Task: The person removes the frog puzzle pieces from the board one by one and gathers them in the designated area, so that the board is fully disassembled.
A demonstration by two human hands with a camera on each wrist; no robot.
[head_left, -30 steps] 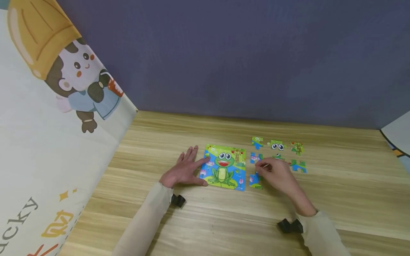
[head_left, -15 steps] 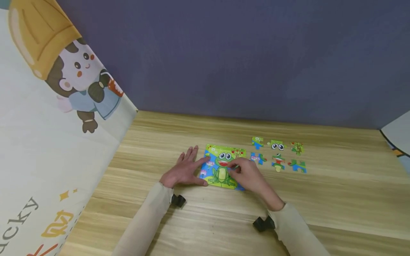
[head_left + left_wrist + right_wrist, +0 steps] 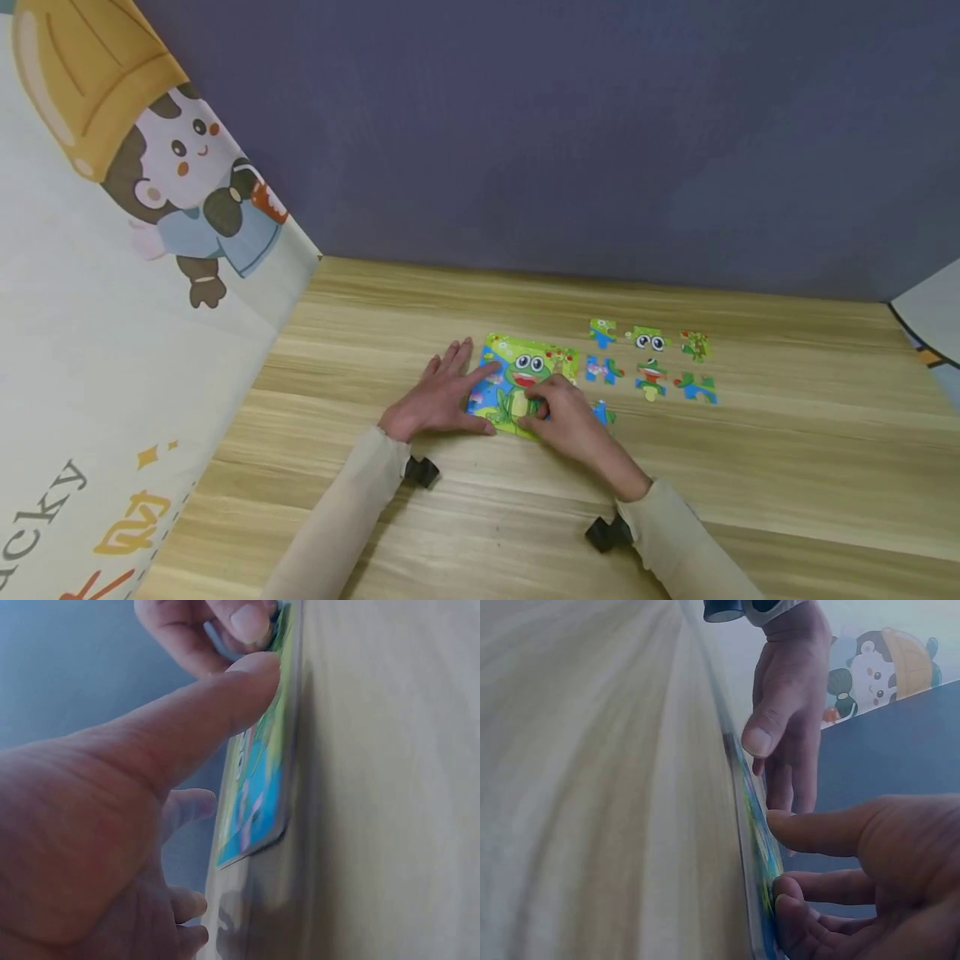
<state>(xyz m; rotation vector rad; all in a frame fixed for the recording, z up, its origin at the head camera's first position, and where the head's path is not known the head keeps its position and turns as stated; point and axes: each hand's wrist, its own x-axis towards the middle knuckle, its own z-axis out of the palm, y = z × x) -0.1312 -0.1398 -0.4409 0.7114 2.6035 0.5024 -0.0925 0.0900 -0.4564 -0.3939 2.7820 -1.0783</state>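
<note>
A square frog jigsaw board (image 3: 555, 354) lies on the table in the head view. My left hand (image 3: 435, 400) rests at its left side, fingers spread, with forefinger and thumb on the board. My right hand (image 3: 566, 421) is over the lower right of the picture and hides that corner. In the right wrist view, the thumb (image 3: 810, 829) and the curved fingers of that hand touch the board, with a gap between them; no separate piece shows there. Right of the board lie loose jigsaw pieces, among them one with the frog's eyes (image 3: 649, 340) and one with its mouth (image 3: 651, 385).
Loose pieces stand in rows: a flower piece (image 3: 600, 369), a tree piece (image 3: 696, 346), a blue and green piece (image 3: 697, 387). Another piece (image 3: 603, 412) is partly hidden behind my right hand. A dark wall (image 3: 600, 167) closes off the wooden table (image 3: 810, 433) at the back.
My right hand has come left from the loose pieces onto the board, then lowered slightly towards its bottom middle. The board and my left hand have shifted slightly to the right.
</note>
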